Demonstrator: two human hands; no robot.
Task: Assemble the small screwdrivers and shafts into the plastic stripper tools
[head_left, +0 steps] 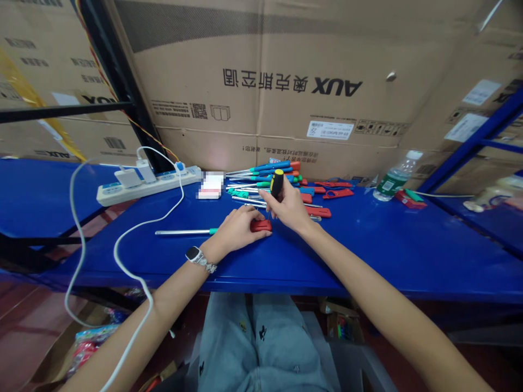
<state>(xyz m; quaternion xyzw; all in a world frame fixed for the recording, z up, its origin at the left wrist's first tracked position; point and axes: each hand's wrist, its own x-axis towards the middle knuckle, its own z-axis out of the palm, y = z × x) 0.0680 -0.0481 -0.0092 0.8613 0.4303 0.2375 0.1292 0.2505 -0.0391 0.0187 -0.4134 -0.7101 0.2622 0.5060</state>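
My left hand [237, 228] is closed around a tool with a red handle end [260, 225], holding it flat on the blue table [351, 245]. The tool's silver shaft [183, 232] with a green collar points left from under my fingers. My right hand [288, 206] grips a yellow and black screwdriver [277, 184], held upright with its tip down by the red handle. Just behind both hands lies a pile of several tools [261, 175] with silver shafts and red, blue and green handles.
A white power strip [163, 181] with plugs and a looping white cable [117, 245] lies at the left. A water bottle [394, 177] stands at the right, near a red packet [409, 200]. Large cardboard boxes [261, 125] rise behind the table.
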